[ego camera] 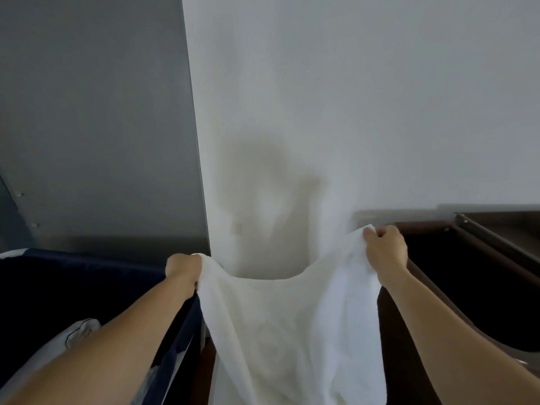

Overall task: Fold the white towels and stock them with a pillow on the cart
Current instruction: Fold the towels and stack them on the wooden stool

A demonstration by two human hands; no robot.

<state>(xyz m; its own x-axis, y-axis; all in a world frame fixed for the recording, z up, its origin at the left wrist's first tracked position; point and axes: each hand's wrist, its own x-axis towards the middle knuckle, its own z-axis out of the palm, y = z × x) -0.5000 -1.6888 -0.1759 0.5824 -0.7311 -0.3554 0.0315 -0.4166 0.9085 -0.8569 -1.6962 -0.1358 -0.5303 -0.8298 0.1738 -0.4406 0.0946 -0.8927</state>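
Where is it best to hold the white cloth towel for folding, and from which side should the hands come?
Grip the white cloth towel at its two upper corners, from the outer sides, as the left hand and right hand do now. The top edge sags between them and the rest hangs free, so corner grips keep it spread for folding.

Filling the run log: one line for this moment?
left hand: grips towel corner | right hand: grips other corner | towel: hanging, unfolded

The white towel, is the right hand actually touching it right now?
Touching. The head view shows the right hand with its fingers curled round the upper corner of the white towel, which hangs from that grip.
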